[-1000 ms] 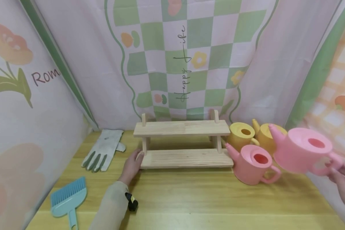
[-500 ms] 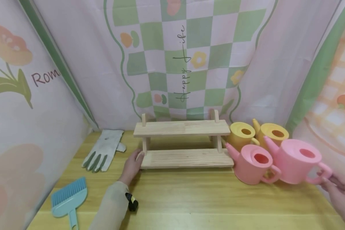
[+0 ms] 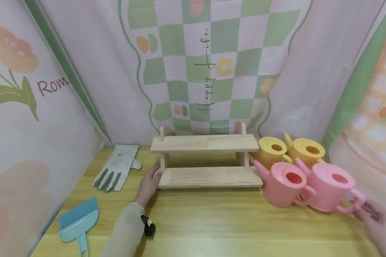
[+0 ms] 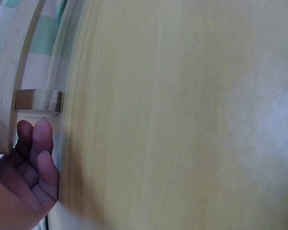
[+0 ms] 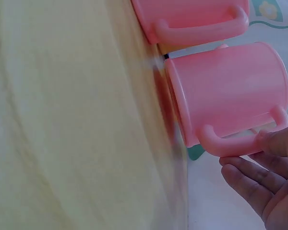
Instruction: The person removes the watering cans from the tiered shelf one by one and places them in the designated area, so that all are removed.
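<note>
A two-tier wooden shelf [image 3: 209,177] stands against the back curtain. My left hand [image 3: 149,185] holds the left end of its lower board, thumb on top; in the left wrist view the fingers [image 4: 47,167] curl beneath the board. At the right, my right hand [image 3: 377,225] pinches the handle of a light pink watering can [image 3: 331,194]. That can is upright at the tabletop, its base very near or on the wood in the right wrist view. Beside it, a darker pink watering can [image 3: 280,194] stands by the shelf's right end, overlapping it in view.
Behind the pink cans are two yellow watering cans, one nearer the shelf [image 3: 266,157] and one farther right [image 3: 303,151]. White work gloves [image 3: 119,166] lie at the left, with a blue brush and dustpan [image 3: 78,223] in front. Curtains enclose the wooden table [image 3: 212,221].
My right hand has lowered the light pink watering can and brought it left, close to the darker pink one. The left hand stays on the shelf.
</note>
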Available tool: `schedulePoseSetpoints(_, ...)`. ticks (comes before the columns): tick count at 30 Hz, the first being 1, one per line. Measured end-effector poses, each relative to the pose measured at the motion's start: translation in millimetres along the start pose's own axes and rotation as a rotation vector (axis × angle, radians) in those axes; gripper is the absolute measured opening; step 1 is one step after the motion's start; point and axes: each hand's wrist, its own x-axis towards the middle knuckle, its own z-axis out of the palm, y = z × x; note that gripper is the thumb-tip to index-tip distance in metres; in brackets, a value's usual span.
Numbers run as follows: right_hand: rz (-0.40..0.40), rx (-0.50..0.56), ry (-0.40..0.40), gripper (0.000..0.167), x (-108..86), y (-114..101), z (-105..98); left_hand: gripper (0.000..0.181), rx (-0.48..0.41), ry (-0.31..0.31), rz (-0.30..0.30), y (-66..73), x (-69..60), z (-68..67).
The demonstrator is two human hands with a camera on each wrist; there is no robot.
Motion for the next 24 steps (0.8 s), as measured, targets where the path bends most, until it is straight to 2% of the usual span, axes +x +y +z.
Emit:
schedulePoseSetpoints(6, -0.015, -0.042, -0.018, 0.051, -3.8, 4, 0, 0.045, -0.006, -0.008, 0.007, 1.0, -0.2, 0.0)
schedulePoseSetpoints(11, -0.025, -0.189, -0.016, 0.049, -5.8, 1, -1, 0.045, -0.006, -0.009, -0.005, 2.4, -0.8, -0.9)
schedulePoseSetpoints(13, -0.021, -0.206, -0.010, 0.051, -5.8, -1, -2, 0.047, -0.003, -0.015, -0.017, 2.6, -0.4, -0.8)
schedulePoseSetpoints(16, -0.032, -0.264, 0.046, 0.052, -8.0, -7, -1, 0.051, 0.000, -0.023, -0.028, 1.9, 0.5, -0.7)
schedulePoseSetpoints(19, -0.049, -0.309, 0.150, 0.055, -9.9, -20, 5, 0.054, 0.002, -0.028, -0.032, 0.7, 1.0, -1.0)
schedulePoseSetpoints(22, -0.049, -0.414, 0.232, 0.056, -10.3, -45, 15, 0.055, 0.008, -0.028, -0.028, 0.6, 0.2, -1.8)
schedulePoseSetpoints(24, -0.080, -0.489, 0.273, 0.052, -6.6, -64, 24, 0.054, 0.021, -0.023, -0.024, 1.3, -0.9, -2.6)
